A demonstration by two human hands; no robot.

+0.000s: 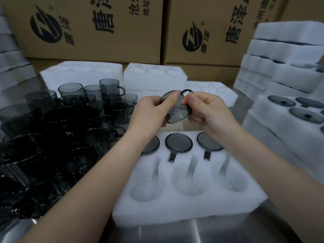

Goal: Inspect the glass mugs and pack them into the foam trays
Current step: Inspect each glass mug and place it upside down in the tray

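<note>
Along the left edge of the steel table [219,230] stands a crowd of loose smoky-grey mugs [73,118], some upright, many stacked darkly on each other. My left hand [150,111] is curled round the held mug [177,110], thumb on its upper wall. The mug is in the air, tipped on its side, handle uppermost, above the far edge of the foam tray [175,206]. My right hand [205,111] pinches it from the other side, thumb beside the handle. Below, the tray lies at the table's near edge with 6 pockets. The 3 in the far row each hold a packed mug [178,142], handles pointing toward me, and the 3 near ones are bare. By the right edge rise stacked foam trays [280,50].
</note>
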